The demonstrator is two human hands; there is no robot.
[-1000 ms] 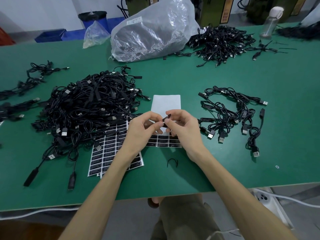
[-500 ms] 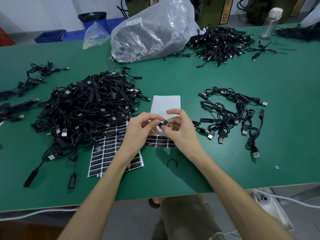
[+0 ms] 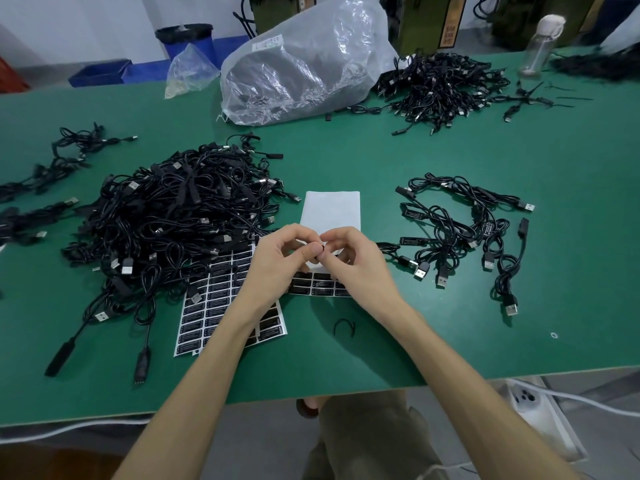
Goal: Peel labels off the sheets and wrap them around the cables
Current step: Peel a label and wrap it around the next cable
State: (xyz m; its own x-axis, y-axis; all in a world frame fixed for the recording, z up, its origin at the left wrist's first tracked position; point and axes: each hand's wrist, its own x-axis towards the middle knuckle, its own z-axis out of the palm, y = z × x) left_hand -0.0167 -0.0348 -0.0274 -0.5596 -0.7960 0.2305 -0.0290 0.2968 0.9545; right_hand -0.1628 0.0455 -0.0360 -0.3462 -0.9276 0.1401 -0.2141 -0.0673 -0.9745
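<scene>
Left hand (image 3: 277, 263) and right hand (image 3: 362, 268) have drawn closer, fingertips pinching a black label (image 3: 322, 250) between them, now nearly hidden; sheet (image 3: 322, 289) beneath.

One camera, worn on the person's head at the near edge of the table (image 3: 433, 348), faces forward and steeply down. The wide lens bows the table's edges and takes in its whole depth, up to the wall (image 3: 86, 22) behind. Both forearms rise from the bottom; the left hand (image 3: 277, 265) and right hand (image 3: 360, 271) pinch a cable (image 3: 322, 250) close below, mid-frame.
</scene>
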